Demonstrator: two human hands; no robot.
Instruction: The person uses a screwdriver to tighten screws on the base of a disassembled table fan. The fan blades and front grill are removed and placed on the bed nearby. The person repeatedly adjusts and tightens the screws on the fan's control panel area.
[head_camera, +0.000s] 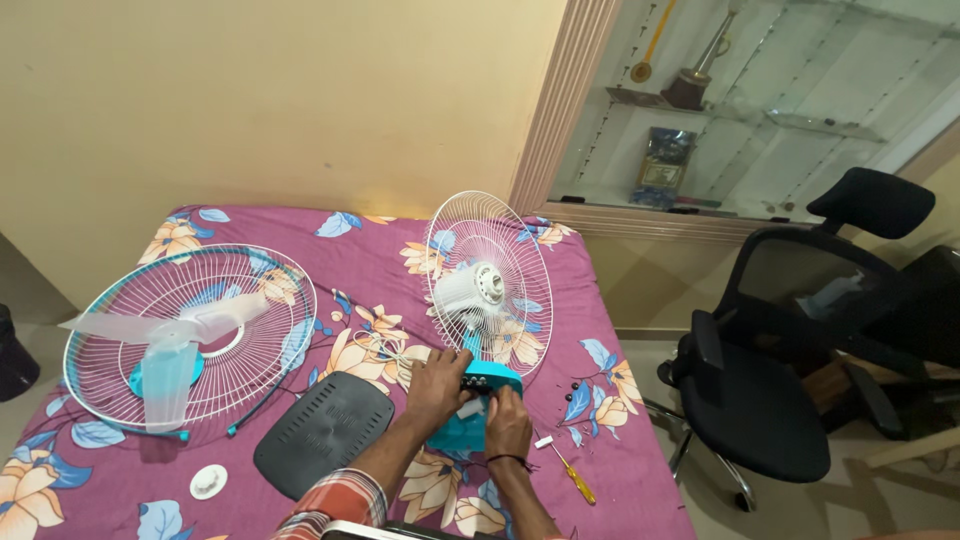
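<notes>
A fan body with a white rear wire guard, white motor and turquoise neck stands on a bed with a purple floral sheet. My left hand grips the turquoise neck from the left. My right hand holds the lower turquoise part with a white piece by the fingers. A front wire guard lies flat at the left with a translucent fan blade resting on it. A dark grey base plate lies left of my arms.
A yellow-handled screwdriver and small dark screws lie right of my hands. A white round cap sits near the bed's front. A white cord is coiled by the fan. A black office chair stands right of the bed.
</notes>
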